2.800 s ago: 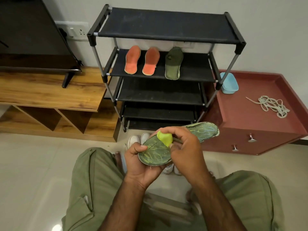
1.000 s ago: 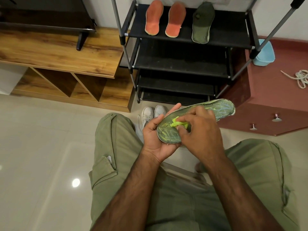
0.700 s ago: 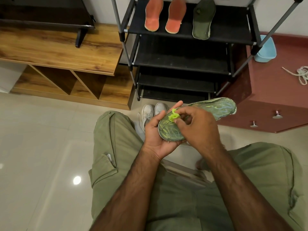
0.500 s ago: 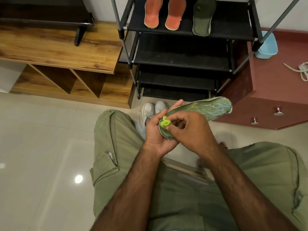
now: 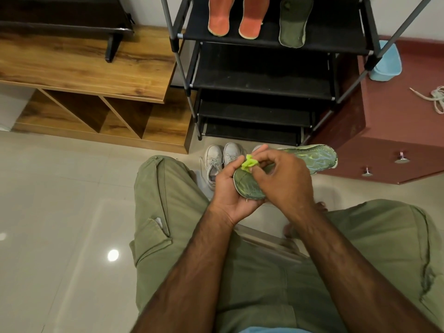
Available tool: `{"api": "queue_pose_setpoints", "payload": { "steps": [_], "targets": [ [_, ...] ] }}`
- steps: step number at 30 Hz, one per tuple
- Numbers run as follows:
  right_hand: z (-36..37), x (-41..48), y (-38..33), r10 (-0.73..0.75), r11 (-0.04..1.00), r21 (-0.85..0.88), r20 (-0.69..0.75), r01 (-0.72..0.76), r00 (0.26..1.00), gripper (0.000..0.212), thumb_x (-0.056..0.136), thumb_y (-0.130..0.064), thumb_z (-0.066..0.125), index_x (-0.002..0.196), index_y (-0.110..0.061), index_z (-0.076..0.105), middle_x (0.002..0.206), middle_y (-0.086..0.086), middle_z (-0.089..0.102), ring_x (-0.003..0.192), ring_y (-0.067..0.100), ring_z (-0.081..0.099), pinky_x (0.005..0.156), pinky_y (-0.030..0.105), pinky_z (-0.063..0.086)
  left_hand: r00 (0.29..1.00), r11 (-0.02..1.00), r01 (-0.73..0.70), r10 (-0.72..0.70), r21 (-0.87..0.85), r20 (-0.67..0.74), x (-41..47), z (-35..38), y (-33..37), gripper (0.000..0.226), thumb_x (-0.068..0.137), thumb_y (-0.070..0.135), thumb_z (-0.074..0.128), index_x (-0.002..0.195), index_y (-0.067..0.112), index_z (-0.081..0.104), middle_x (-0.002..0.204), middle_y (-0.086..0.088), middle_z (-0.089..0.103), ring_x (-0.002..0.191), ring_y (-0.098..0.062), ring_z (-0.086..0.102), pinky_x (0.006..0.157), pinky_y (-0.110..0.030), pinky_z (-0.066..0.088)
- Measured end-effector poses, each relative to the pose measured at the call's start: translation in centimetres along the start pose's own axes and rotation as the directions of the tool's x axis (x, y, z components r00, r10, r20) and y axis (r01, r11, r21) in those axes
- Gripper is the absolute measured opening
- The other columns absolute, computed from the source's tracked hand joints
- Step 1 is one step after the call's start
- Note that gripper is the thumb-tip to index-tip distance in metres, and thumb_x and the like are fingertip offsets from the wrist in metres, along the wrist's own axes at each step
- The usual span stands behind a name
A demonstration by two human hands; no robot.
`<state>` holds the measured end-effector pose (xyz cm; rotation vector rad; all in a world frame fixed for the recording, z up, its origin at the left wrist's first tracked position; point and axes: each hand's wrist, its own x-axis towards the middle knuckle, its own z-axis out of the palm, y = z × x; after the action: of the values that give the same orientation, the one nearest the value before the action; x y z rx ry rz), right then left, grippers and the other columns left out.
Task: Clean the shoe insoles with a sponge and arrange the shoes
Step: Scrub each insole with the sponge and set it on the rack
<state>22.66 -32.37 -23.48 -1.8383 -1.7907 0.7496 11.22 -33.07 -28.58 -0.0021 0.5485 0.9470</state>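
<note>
A green insole (image 5: 319, 158) with yellow-green streaks lies across my lap area, its heel end cupped in my left hand (image 5: 228, 188). My right hand (image 5: 283, 179) pinches a small bright green sponge (image 5: 248, 162) against the insole's heel end. On the black shoe rack (image 5: 264, 78) lie two orange insoles (image 5: 234, 18) and one more green insole (image 5: 294, 22). A pair of white shoes (image 5: 222, 157) stands on the floor in front of the rack, partly hidden by my hands.
A wooden low cabinet (image 5: 84, 68) stands left of the rack. A red-brown drawer unit (image 5: 396, 131) on the right carries a light blue tub (image 5: 384, 63) and white laces (image 5: 434, 97). My knees in green trousers (image 5: 168, 212) frame the tiled floor.
My right hand slid the sponge along the insole toward the heel end. The view tilted lower, so the rack's top shelf left the frame.
</note>
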Motion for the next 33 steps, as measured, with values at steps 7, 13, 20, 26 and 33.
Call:
{"api": "queue_pose_setpoints", "payload": {
  "steps": [7, 13, 20, 26, 33],
  "targets": [
    [0.0, 0.5, 0.1, -0.005, 0.999, 0.047, 0.067, 0.002, 0.998, 0.013, 0.084, -0.032, 0.08, 0.097, -0.034, 0.079, 0.083, -0.019, 0.072, 0.071, -0.003, 0.064, 0.07, 0.029, 0.056, 0.999, 0.999, 0.038, -0.038, -0.019, -0.006, 0.0, -0.3, -0.1, 0.057, 0.105, 0.041, 0.036, 0.155, 0.015, 0.043, 0.16, -0.017, 0.039, 0.147, -0.033, 0.036, 0.111, -0.051, 0.036],
    [0.4, -0.4, -0.7, -0.06, 0.992, 0.123, 0.207, 0.035, 0.976, 0.015, 0.083, -0.024, 0.081, 0.093, -0.035, 0.079, 0.081, -0.019, 0.074, 0.076, -0.003, 0.068, 0.077, 0.029, 0.059, 1.0, 1.0, 0.001, -0.001, 0.009, -0.014, -0.1, -0.7, -0.1, 0.057, 0.105, 0.041, 0.036, 0.156, 0.015, 0.042, 0.162, -0.019, 0.034, 0.141, -0.032, 0.044, 0.113, -0.047, 0.035],
    [0.7, -0.2, -0.4, 0.006, 0.996, 0.087, 0.055, -0.01, 0.998, 0.013, 0.086, -0.029, 0.079, 0.098, -0.034, 0.079, 0.082, -0.019, 0.072, 0.078, -0.002, 0.067, 0.077, 0.033, 0.059, 1.0, 1.0, 0.003, -0.003, -0.001, 0.006, -0.1, -0.4, -0.1, 0.058, 0.103, 0.042, 0.038, 0.155, 0.017, 0.044, 0.163, -0.014, 0.034, 0.137, -0.033, 0.047, 0.107, -0.051, 0.041],
    [0.3, 0.2, 0.1, 0.048, 0.997, 0.054, 0.002, -0.048, 0.999, 0.012, 0.086, -0.033, 0.078, 0.097, -0.037, 0.077, 0.083, -0.02, 0.072, 0.078, 0.0, 0.067, 0.074, 0.035, 0.06, 1.0, 1.0, 0.026, -0.026, 0.011, 0.0, -0.1, -0.4, 0.0, 0.055, 0.102, 0.042, 0.039, 0.15, 0.017, 0.05, 0.156, -0.013, 0.045, 0.131, -0.033, 0.052, 0.101, -0.053, 0.045],
    [0.4, -0.2, 0.1, -0.034, 0.996, 0.085, 0.159, 0.021, 0.987, 0.017, 0.084, -0.027, 0.08, 0.097, -0.037, 0.079, 0.083, -0.02, 0.073, 0.077, -0.002, 0.067, 0.074, 0.029, 0.057, 1.0, 1.0, 0.001, -0.001, 0.011, 0.005, -0.1, -0.9, -0.1, 0.056, 0.105, 0.042, 0.035, 0.155, 0.018, 0.044, 0.159, -0.016, 0.041, 0.134, -0.034, 0.051, 0.106, -0.052, 0.042]
  ]
}}
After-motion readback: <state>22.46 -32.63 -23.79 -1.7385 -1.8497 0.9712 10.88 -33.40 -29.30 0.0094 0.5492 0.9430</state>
